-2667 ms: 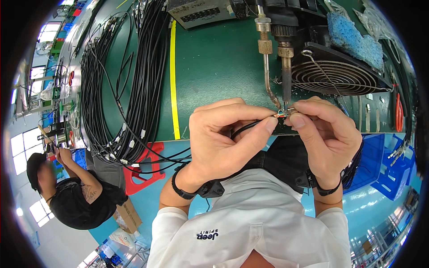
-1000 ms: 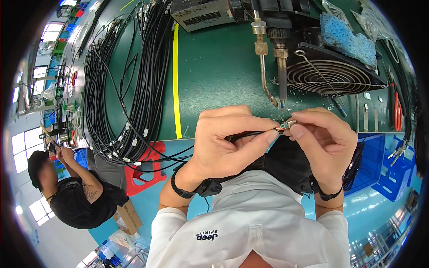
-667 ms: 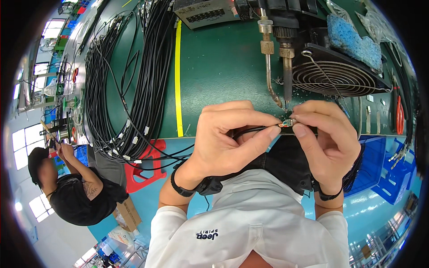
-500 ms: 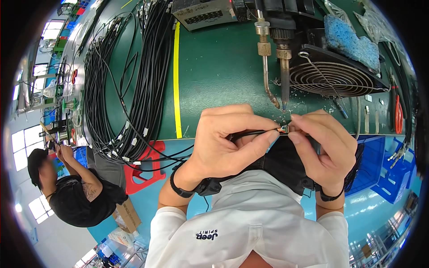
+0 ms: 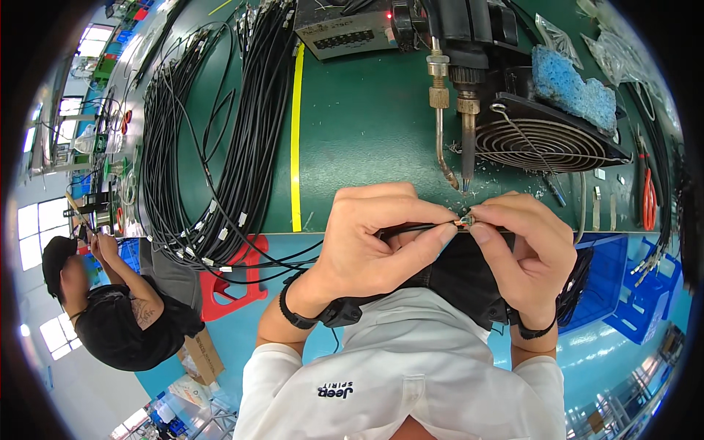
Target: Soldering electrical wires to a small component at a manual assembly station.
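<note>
My left hand (image 5: 381, 238) pinches the end of a thin black cable (image 5: 414, 226) between thumb and forefinger. Small coloured wires show at the cable's tip. Opposite it, my right hand (image 5: 524, 253) grips a tiny metal connector (image 5: 468, 219) in its fingertips, right at those wires. The fingers cover most of the joint, so whether the two parts are attached I cannot tell. Just beyond my fingertips, a mounted soldering iron (image 5: 468, 139) points down at the bench. A bent metal tube (image 5: 440, 139) runs beside it, its end close to the iron's tip.
A large bundle of black cables (image 5: 249, 132) lies on the green bench (image 5: 367, 139) to the left. At right are a fan with a wire guard (image 5: 546, 143), a blue sponge (image 5: 576, 88) and red-handled pliers (image 5: 649, 198). Farther left sits a co-worker (image 5: 125, 308) near a red stool (image 5: 235, 286).
The whole view has shifted slightly. My right fingertips have come a little nearer to the left ones. Both hands keep their pinch on the cable end and connector.
</note>
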A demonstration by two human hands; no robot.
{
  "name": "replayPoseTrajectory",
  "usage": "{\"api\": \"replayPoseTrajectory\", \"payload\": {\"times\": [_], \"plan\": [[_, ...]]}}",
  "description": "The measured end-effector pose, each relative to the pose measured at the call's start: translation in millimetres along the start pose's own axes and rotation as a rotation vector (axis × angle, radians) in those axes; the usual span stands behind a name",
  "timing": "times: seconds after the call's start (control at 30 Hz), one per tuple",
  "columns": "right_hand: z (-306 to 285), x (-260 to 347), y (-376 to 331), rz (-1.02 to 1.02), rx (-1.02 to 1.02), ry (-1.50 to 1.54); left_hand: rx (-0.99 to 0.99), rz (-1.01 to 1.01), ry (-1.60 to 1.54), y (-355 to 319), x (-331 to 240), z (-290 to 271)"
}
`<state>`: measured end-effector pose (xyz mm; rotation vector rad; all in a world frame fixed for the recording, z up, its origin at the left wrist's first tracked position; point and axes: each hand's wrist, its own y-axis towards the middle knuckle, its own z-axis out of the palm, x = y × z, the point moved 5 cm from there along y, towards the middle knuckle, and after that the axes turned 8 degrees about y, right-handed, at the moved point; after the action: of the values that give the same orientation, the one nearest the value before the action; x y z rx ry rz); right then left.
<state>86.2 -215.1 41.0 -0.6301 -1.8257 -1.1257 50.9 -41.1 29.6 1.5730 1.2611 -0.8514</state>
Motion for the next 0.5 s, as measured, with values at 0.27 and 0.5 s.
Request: {"api": "replayPoseTrajectory", "payload": {"times": [0.27, 0.5], "plan": [[1.6, -11.8, -8.6, 0.233, -0.169, 0.368, -0.012, -0.056, -0.016, -0.7, 0.5, -0.9], [3.8, -14.1, -2.2, 0.212, -0.171, 0.398, -0.051, -0.127, -0.049, -2.0, 2.6, -1.4]]}}
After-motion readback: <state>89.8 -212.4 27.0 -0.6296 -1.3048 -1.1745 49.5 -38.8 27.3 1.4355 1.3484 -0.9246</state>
